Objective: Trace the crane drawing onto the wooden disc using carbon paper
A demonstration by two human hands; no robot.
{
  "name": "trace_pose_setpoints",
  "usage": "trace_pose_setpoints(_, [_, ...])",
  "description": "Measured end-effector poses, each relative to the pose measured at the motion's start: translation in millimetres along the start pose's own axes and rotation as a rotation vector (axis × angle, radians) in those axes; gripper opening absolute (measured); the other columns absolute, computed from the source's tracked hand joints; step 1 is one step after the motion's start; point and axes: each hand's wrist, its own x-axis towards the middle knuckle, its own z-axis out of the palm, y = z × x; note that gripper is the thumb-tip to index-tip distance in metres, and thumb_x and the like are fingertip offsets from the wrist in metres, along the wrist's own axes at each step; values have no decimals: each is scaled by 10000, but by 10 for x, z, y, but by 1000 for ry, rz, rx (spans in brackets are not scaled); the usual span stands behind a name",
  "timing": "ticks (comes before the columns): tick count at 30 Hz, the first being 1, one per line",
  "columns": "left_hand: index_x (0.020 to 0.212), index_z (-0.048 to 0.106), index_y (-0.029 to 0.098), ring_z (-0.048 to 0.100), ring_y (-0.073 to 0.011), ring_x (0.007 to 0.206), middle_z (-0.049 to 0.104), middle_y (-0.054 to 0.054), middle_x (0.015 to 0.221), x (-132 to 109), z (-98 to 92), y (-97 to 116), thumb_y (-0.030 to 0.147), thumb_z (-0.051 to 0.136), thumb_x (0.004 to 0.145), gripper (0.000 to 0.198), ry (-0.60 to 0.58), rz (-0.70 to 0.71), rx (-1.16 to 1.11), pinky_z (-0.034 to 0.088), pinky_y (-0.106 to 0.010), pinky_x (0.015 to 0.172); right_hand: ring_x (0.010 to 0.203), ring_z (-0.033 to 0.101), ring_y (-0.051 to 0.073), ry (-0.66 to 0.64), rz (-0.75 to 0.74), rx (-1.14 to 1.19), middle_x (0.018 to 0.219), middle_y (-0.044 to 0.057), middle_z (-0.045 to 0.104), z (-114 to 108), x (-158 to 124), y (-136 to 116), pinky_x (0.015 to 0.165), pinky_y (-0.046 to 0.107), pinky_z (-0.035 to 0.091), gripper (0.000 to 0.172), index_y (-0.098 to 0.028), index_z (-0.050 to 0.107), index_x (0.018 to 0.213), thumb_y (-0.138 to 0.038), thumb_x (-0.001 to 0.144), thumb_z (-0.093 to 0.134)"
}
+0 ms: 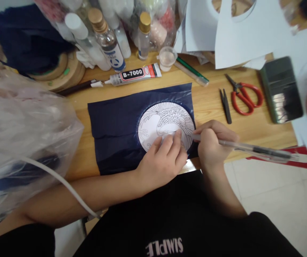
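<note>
A round white paper pattern (pixel 150 123), printed with black line art of a feathered bird, lies on a dark blue sheet of fabric (pixel 113 125). My left hand (pixel 162 160) rests on the lower part of the pattern, fingers stretched out and lying on it; nothing is held in it. Closed around a clear-barrelled pen (pixel 252 148), my right hand (pixel 214 142) is at the pattern's right edge. The pen's tip end reaches the edge of the circle; whether it touches the paper I cannot tell.
Behind the fabric lie a B-7000 glue tube (pixel 134 74), a small cup (pixel 166 59), a green pen (pixel 193 69) and several bottles (pixel 107 43). To the right are tweezers (pixel 225 106), red-handled pliers (pixel 246 96) and a dark case (pixel 281 89). A plastic bag (pixel 27 132) and white cable (pixel 59 182) are left.
</note>
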Motion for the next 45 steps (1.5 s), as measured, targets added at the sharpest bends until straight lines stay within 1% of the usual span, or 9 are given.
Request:
trace_pose_setpoints(16, [1070, 633, 56, 616, -283, 1015, 615, -220, 1260, -5, 7, 6, 351, 570, 913, 340, -1, 1, -16, 501, -382, 828, 412, 467, 87, 1, 6, -16, 430, -40, 527, -27, -17, -2, 402, 236, 326, 218, -191, 569, 472, -123, 630, 435])
trace_pose_setpoints(22, [1061, 644, 74, 622, -280, 1003, 635, -189, 1250, 0, 4, 2, 388, 569, 913, 355, 4, -2, -1, 518, -374, 819, 406, 472, 83, -15, -11, -8, 436, -42, 530, -42, -18, -3, 394, 229, 332, 230, -189, 579, 476, -101, 632, 434])
trace_pose_setpoints(29, [1084, 628, 56, 613, -288, 1024, 616, -215, 1267, 1, -10, -1, 357, 576, 910, 352, -15, 3, -15, 499, -387, 822, 411, 468, 83, -24, -26, 6, 435, -41, 527, -53, -25, 14, 389, 226, 324, 219, -187, 564, 467, -101, 635, 451])
trace_pose_setpoints(34, [1067, 638, 72, 617, -283, 1012, 631, -189, 1257, 9, -11, 1, 383, 577, 906, 355, -3, 2, -6, 506, -376, 820, 405, 462, 92, -46, -19, 2, 424, -37, 517, -55, -35, 26, 382, 233, 315, 218, -190, 563, 463, -107, 629, 450])
trace_pose_setpoints(36, [1050, 647, 83, 624, -279, 1000, 641, -172, 1249, 11, -11, 0, 395, 577, 903, 351, 4, -2, 1, 510, -369, 814, 402, 462, 96, -11, -35, 27, 427, -36, 522, -45, -37, 27, 385, 238, 318, 217, -193, 568, 467, -104, 623, 445])
trace_pose_setpoints(39, [1050, 649, 86, 627, -274, 999, 644, -171, 1243, 11, -11, -3, 385, 573, 906, 340, 2, 1, 4, 509, -362, 814, 407, 468, 97, 141, -52, 111, 448, -44, 541, -24, -23, 6, 388, 235, 335, 220, -202, 591, 503, -80, 601, 437])
trace_pose_setpoints(41, [1065, 641, 74, 623, -278, 1011, 636, -187, 1249, 8, -10, -6, 373, 569, 910, 344, -10, 10, 2, 503, -365, 816, 399, 467, 93, 229, -3, 182, 455, -51, 540, -24, -6, -27, 367, 227, 328, 221, -205, 601, 530, -70, 599, 442])
trace_pose_setpoints(43, [1071, 636, 65, 620, -284, 1018, 630, -201, 1252, 6, -11, -7, 367, 568, 912, 348, -12, 17, 1, 498, -371, 811, 376, 459, 90, 264, 78, 240, 454, -55, 531, -45, -1, -64, 330, 220, 300, 210, -206, 602, 548, -79, 621, 452])
trace_pose_setpoints(45, [1068, 637, 69, 620, -285, 1019, 629, -201, 1255, 6, -15, -8, 367, 571, 911, 343, -8, 17, 2, 497, -370, 804, 364, 455, 86, 265, 137, 264, 470, -54, 543, -81, -28, -83, 309, 216, 279, 195, -206, 606, 565, -97, 647, 466])
